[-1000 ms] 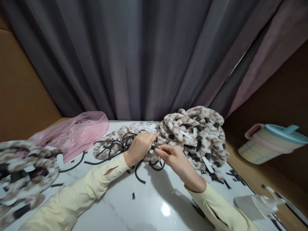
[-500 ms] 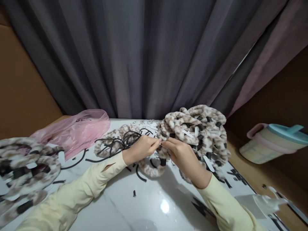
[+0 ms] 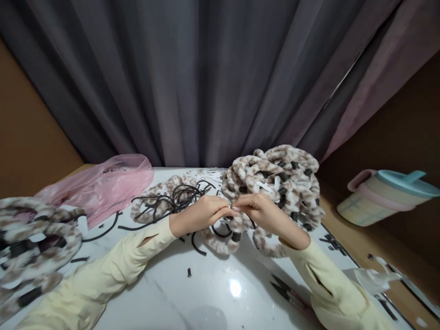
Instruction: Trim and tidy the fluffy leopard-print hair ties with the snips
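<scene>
Pinching, contents unclear: left hand [image 3: 202, 214], right hand [image 3: 264, 213]; below, fluffy brown-blotched white ring [image 3: 223, 247].

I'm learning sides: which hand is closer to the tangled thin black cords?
Left. The left hand is just beside the tangled thin black cords; the right hand is farther to the right.

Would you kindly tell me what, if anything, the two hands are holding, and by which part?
It cannot be told: the left hand and right hand have fingertips close together near a fluffy loop, but anything pinched there is hidden or too small.
</scene>
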Motion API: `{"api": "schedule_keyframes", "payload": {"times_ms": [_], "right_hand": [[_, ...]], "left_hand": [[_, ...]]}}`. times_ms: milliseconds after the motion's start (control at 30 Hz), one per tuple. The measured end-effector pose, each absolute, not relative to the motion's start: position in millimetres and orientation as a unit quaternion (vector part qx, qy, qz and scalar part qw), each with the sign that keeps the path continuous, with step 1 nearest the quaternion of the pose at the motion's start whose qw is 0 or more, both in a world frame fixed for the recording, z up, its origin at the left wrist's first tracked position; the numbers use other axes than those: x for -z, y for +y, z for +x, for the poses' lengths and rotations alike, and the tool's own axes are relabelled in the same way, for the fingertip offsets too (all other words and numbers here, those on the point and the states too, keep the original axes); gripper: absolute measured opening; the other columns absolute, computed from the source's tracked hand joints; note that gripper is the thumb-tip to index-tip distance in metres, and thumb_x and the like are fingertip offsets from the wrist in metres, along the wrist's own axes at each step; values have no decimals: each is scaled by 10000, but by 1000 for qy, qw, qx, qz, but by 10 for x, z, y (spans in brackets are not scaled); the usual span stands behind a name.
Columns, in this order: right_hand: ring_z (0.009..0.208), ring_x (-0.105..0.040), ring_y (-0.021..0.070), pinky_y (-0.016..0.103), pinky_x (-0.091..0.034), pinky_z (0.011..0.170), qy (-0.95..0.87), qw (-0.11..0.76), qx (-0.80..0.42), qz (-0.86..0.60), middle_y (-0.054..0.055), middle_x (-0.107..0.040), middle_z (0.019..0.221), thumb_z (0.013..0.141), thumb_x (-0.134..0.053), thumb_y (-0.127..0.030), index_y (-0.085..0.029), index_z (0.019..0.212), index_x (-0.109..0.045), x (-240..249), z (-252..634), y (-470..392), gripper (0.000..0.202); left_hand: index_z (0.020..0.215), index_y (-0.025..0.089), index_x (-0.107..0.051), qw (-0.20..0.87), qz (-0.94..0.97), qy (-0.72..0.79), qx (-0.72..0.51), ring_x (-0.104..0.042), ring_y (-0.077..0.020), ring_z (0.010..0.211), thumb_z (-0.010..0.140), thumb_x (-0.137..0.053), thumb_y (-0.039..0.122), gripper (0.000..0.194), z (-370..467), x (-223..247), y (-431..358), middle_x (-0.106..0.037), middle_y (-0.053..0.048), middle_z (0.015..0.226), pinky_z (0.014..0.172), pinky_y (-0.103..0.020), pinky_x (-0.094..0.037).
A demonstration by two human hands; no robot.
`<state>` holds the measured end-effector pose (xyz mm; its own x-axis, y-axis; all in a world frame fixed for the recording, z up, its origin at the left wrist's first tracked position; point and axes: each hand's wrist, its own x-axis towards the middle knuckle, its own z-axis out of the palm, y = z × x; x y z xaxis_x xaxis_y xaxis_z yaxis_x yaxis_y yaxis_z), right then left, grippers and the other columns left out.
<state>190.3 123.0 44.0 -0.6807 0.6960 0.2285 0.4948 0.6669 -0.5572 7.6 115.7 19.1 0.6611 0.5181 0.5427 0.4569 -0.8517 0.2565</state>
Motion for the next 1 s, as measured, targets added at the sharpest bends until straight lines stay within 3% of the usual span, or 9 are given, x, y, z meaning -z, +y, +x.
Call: {"api": "schedule_keyframes", "payload": {"times_ms": [133,267,367,733,900,1000], "right_hand": [[649,-554,138,222,-376,592,-907,179,-215,-316,41,-624,697,822,-452,-70,-136,722,-649,-569,1955,1129,231],[733,-571,167,246,-400,610,-898,235,-122,-352,89,-610,896,811,-485,-90,-148,900,-611,-640,1956,1005,165],[755,-566,170,245,-413,607,-892,265,-105,-352,93,-592,928,785,-505,-62,-148,941,-570,-667,1945,945,189],[897,-619,167,248,-480,727,-859,264,-324,-294,71,-659,979,805,-489,-90,-159,854,-641,-707,1957,967,174],[880,-629,167,266,-490,760,-827,257,-402,-298,56,-673,958,798,-535,-156,-164,830,-673,-682,1964,1026,141],[812,-630,168,257,-487,696,-815,238,-418,-324,49,-682,902,801,-530,-199,-163,829,-680,-709,1971,1030,157]], "left_hand": [[666,141,-508,20,924,231,-305,-481,-107,579,942,-306,340,396,66,-233,1087,-517,-11,604,571,-204,-385],[672,138,-495,-62,927,204,-308,-462,-120,589,933,-359,276,325,44,-282,1035,-502,-15,614,583,-232,-388],[650,138,-487,-156,925,176,-298,-437,-131,571,910,-427,247,288,41,-305,1011,-487,-14,596,570,-264,-373],[626,137,-497,-319,870,93,-364,-410,-130,492,808,-599,297,263,54,-322,959,-453,7,512,477,-277,-321],[644,161,-516,-330,867,122,-354,-488,-122,549,846,-535,359,284,42,-310,924,-541,-1,581,555,-274,-396],[645,168,-531,-338,855,138,-369,-568,-132,655,862,-515,347,281,43,-319,924,-612,-17,659,625,-288,-431]]}}
